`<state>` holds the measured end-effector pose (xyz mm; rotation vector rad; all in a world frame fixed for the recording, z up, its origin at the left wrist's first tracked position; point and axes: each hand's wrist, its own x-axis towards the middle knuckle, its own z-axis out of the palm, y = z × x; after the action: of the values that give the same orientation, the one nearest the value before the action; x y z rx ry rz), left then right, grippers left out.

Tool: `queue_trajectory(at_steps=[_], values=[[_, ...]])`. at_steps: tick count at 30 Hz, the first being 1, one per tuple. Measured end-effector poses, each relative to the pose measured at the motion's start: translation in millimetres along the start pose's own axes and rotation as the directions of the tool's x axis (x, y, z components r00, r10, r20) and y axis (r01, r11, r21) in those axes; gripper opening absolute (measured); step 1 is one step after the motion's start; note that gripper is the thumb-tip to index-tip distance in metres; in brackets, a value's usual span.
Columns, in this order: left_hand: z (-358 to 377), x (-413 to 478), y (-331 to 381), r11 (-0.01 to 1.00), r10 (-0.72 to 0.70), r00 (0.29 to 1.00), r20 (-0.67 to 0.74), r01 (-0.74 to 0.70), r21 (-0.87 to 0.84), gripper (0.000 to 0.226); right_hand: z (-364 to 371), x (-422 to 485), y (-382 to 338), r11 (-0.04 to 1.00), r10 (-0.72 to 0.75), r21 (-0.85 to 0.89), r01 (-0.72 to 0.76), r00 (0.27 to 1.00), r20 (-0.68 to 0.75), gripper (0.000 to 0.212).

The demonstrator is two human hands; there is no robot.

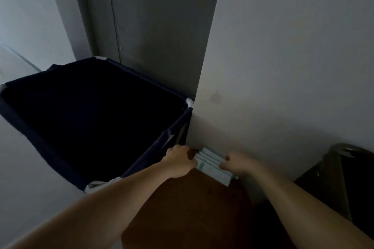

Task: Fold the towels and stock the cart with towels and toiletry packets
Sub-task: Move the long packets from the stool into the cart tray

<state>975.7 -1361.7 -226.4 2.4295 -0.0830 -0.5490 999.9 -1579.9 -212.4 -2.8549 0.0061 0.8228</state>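
Where the fingers point(191, 164) of the left hand point(179, 162) curl in, they close against the left end of a small stack of toiletry packets point(210, 162), while the fingers point(224, 166) of the right hand point(237, 164) curl over the stack's right end, so the packets are clamped between the two hands. How far each thumb reaches round the stack cannot be told in the dim light. The packets are pale, flat and white with light blue-green markings, fanned slightly so that several edges show. They lie at the far corner of a brown wooden worktop point(192, 212), right up against the pale wall point(283, 66). Both bare forearms reach in from the lower edge of the view, the left crossing over the worktop's near-left side. Just beside the left hand, touching the worktop's left edge, stands a dark navy fabric hamper point(159, 147) with white corner pieces on its frame; its inside is too dark to make out. Behind the hamper rises a grey door panel point(157, 26), set where the wall's corner comes forward. To the right of the worktop, low against the wall, is a dark bin point(344, 178) with a dull metallic rim.
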Motion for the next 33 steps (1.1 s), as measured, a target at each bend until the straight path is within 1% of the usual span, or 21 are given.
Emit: queue_trajectory(at_steps=[3, 4, 6, 8, 10, 13, 16, 18, 20, 22, 24, 28, 30, 33], values=[[14.9, 28.5, -8.3, 0.999, -0.028, 0.997, 0.067, 0.027, 0.026, 0.068, 22.6, 30.5, 14.1, 0.996, 0.080, 0.040, -0.082, 0.996, 0.044, 0.038], [20.3, 37.7, -10.2, 0.999, -0.037, 0.996, 0.084, 0.035, 0.031, 0.066, 28.4, 41.6, 18.9, 0.993, 0.097, 0.058, -0.100, 0.994, 0.059, 0.039], [29.4, 55.3, -12.2, 0.997, -0.066, 0.992, 0.111, 0.062, 0.038, 0.060, 37.6, 67.2, 29.1, 0.988, 0.115, 0.100, -0.120, 0.992, 0.060, 0.047], [38.3, 73.3, -14.4, 0.992, -0.116, 0.984, 0.136, 0.108, 0.060, 0.061, 46.6, 91.7, 39.3, 0.982, 0.129, 0.131, -0.137, 0.989, 0.068, 0.053], [45.7, 94.9, -16.5, 0.984, -0.164, 0.974, 0.155, 0.150, 0.093, 0.062, 56.0, 114.9, 49.5, 0.980, 0.134, 0.135, -0.144, 0.988, 0.079, 0.056], [59.4, 131.9, -17.9, 0.975, -0.213, 0.964, 0.160, 0.199, 0.097, 0.055, 72.1, 150.7, 67.7, 0.979, 0.133, 0.144, -0.144, 0.988, 0.079, 0.053], [79.6, 167.3, -24.8, 0.974, -0.226, 0.957, 0.181, 0.226, 0.020, 0.047, 92.2, 182.2, 83.4, 0.977, 0.143, 0.147, -0.155, 0.986, 0.090, 0.048], [96.8, 188.1, -34.7, 0.973, -0.216, 0.954, 0.207, 0.228, -0.035, 0.041, 108.0, 202.0, 90.9, 0.980, 0.133, 0.133, -0.145, 0.986, 0.096, 0.049], [115.4, 205.3, -44.0, 0.957, -0.243, 0.947, 0.210, 0.269, -0.105, 0.038, 123.9, 222.6, 97.0, 0.984, 0.116, 0.120, -0.128, 0.988, 0.102, 0.051], [135.4, 219.3, -53.1, 0.924, -0.301, 0.933, 0.196, 0.337, -0.181, 0.038, 139.1, 240.3, 101.0, 0.990, 0.090, 0.104, -0.098, 0.993, 0.082, 0.050], [157.3, 231.7, -63.2, 0.901, -0.327, 0.925, 0.193, 0.366, -0.232, 0.036, 155.5, 253.4, 102.8, 0.994, 0.069, 0.078, -0.071, 0.997, 0.027, 0.047], [198.5, 249.9, -79.4, 0.833, -0.383, 0.899, 0.213, 0.436, -0.342, 0.035, 182.6, 269.2, 105.9, 0.996, 0.058, -0.059, -0.063, 0.995, -0.076, 0.049], [213.5, 255.3, -86.4, 0.781, -0.424, 0.879, 0.219, 0.477, -0.404, 0.031, 194.5, 273.6, 106.8, 0.992, 0.050, -0.107, -0.060, 0.994, -0.092, 0.053], [229.4, 256.7, -97.4, 0.750, -0.436, 0.865, 0.248, 0.501, -0.432, 0.027, 209.7, 275.4, 106.6, 0.995, 0.074, -0.060, -0.078, 0.995, -0.063, 0.060]])
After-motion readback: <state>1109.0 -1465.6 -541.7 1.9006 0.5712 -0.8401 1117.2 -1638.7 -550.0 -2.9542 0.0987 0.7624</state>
